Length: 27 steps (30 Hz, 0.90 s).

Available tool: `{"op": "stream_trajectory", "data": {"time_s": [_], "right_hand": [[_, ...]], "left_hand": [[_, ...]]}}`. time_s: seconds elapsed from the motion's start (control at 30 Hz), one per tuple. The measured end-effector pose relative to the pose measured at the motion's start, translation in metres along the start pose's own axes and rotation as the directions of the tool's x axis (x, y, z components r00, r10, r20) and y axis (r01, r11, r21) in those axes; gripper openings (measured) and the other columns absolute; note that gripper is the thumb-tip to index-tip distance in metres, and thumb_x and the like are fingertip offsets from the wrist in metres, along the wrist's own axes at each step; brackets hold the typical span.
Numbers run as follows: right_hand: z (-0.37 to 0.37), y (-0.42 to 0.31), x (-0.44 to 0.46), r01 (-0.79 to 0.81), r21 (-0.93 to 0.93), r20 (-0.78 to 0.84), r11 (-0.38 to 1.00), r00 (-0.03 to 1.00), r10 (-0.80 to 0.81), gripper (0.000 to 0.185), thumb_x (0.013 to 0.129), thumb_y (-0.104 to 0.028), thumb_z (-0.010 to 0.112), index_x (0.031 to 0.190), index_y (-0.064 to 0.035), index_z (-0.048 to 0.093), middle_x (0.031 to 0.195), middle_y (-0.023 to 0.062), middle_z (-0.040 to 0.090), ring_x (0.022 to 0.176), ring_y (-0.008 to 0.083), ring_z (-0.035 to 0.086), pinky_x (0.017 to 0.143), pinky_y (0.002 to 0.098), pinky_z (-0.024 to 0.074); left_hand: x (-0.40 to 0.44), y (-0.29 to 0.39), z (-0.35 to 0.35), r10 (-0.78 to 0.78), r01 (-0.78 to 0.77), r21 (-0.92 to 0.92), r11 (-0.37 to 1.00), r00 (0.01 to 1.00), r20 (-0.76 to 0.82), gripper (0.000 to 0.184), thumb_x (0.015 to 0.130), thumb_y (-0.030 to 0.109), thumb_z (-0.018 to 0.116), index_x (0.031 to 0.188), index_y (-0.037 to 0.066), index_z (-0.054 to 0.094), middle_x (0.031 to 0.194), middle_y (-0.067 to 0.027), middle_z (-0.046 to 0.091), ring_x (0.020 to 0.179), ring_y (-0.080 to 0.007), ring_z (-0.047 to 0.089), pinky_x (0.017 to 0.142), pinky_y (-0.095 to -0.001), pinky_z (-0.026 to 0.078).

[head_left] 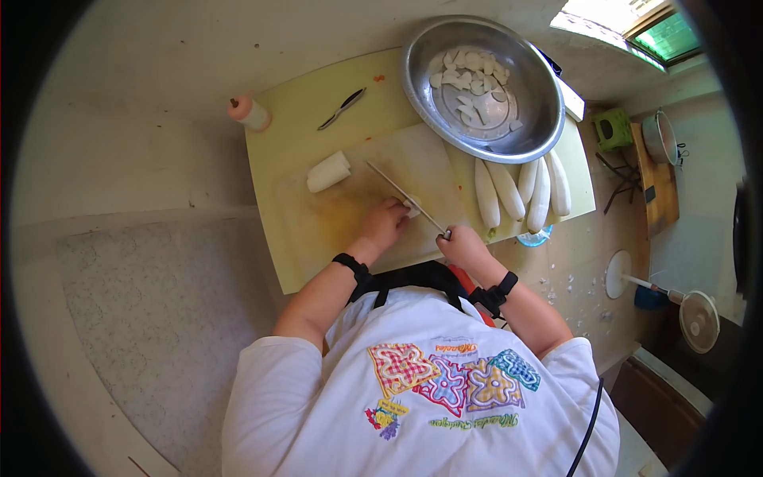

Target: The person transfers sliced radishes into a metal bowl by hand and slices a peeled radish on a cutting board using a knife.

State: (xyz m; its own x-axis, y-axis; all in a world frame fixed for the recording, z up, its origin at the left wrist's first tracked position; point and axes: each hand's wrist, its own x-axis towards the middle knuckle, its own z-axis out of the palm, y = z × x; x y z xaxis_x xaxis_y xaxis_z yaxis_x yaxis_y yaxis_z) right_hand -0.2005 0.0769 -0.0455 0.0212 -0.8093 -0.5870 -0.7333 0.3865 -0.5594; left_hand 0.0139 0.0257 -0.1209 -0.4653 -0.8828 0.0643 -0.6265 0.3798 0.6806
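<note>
My right hand (466, 248) is closed around the handle of a knife (405, 194). Its blade slants up and left across the pale cutting board (306, 250). Against the blade lies a small piece of white vegetable (412, 208), and the bent fingers of my left hand (386, 222) press on it. Farther up the board rests a thick cut length of white vegetable (329, 172), apart from both hands. Right of the board, several long peeled white vegetables (509, 193) lie side by side.
A large steel basin (417, 103) holding white slices stands at the back right. A peeler-like tool with a dark handle (343, 108) and a pink-topped bottle (250, 113) are on the yellow table (306, 87). A white fan (699, 321) stands on the floor to the right.
</note>
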Motion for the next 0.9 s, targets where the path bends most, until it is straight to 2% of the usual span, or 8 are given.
{"op": "stream_trajectory", "data": {"time_s": [0.27,0.5,0.63,0.9], "right_hand": [[0.005,-0.014,0.003,-0.022,-0.048,-0.036,0.999,0.999,0.021,0.033,0.083,-0.027,0.059,0.083,0.0053,0.068,0.082,0.0295,0.066,0.081,0.0458,0.065,0.077,0.0499,0.0530],[-0.006,-0.023,0.004,-0.086,-0.021,0.030,0.996,0.996,0.086,0.033,0.083,-0.026,0.059,0.078,0.0056,0.067,0.074,0.0281,0.065,0.073,0.0437,0.066,0.072,0.0484,0.0532],[-0.008,-0.027,0.002,-0.114,-0.031,0.061,0.993,0.991,0.116,0.034,0.083,-0.027,0.060,0.079,0.0052,0.069,0.072,0.0266,0.066,0.072,0.0427,0.066,0.073,0.0473,0.0540],[0.007,-0.017,0.016,-0.114,-0.077,0.035,0.991,0.993,0.117,0.033,0.083,-0.026,0.060,0.083,0.0042,0.071,0.081,0.0273,0.068,0.080,0.0429,0.067,0.077,0.0473,0.0541]], "left_hand": [[0.000,-0.010,-0.002,0.005,-0.003,-0.032,0.999,0.999,0.044,0.016,0.078,0.014,0.071,0.094,0.010,0.073,0.100,-0.0100,0.066,0.094,-0.0326,0.065,0.080,-0.0417,0.054],[0.009,-0.016,-0.009,0.069,-0.067,-0.019,0.998,0.989,0.130,0.016,0.078,0.016,0.072,0.093,0.011,0.073,0.103,-0.0102,0.068,0.096,-0.0322,0.065,0.082,-0.0416,0.055],[0.009,-0.016,-0.010,0.062,-0.056,-0.048,0.997,0.991,0.121,0.015,0.078,0.016,0.071,0.092,0.011,0.073,0.104,-0.0105,0.068,0.096,-0.0324,0.065,0.083,-0.0419,0.055],[0.013,-0.016,-0.012,0.070,-0.066,-0.033,0.997,0.986,0.151,0.016,0.077,0.017,0.071,0.092,0.011,0.074,0.104,-0.0114,0.068,0.095,-0.0328,0.066,0.082,-0.0421,0.055]]}}
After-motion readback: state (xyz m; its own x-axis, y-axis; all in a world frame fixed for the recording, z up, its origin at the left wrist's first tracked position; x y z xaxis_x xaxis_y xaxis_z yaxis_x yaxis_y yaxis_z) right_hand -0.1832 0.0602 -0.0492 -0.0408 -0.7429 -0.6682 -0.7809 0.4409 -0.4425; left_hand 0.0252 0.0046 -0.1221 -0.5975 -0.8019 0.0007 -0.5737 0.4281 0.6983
